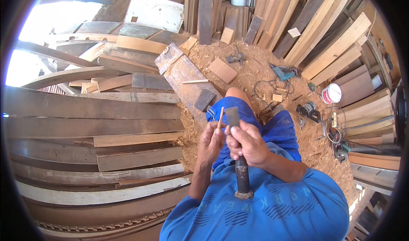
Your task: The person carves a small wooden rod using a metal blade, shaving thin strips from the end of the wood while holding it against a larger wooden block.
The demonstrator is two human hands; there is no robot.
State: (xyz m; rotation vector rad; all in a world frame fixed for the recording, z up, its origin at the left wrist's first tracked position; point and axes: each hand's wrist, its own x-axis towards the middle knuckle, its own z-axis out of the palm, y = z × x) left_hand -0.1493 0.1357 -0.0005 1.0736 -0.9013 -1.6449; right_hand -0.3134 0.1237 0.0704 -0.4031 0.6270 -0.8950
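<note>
At chest height, over the lap, a wide-bladed chisel (237, 149) is held upright, blade end up, its mushroomed butt end pressed against the blue shirt (272, 207), seemingly to steady it. The right hand (248, 144) is closed around the dark shaft just below the blade, a grip that keeps the edge pointing away from the body. Just beside the blade, a thin wooden stick (220, 117) is pinched in the fingertips of the left hand (211, 142), closed on its lower end so the tip stands level with the cutting edge. Whether stick and blade touch cannot be told.

Blue shorts (272, 126) and one knee are seen below the hands. Sawdust-covered floor (255, 75) lies beyond, with a teal power drill (282, 73), a white bucket (331, 93), a power saw (307, 110) and tangled cords scattered well apart from the hands. Long planks (93, 109) are stacked at the left, and more boards (324, 32) are leaned upright at the far side, kept off the working floor.
</note>
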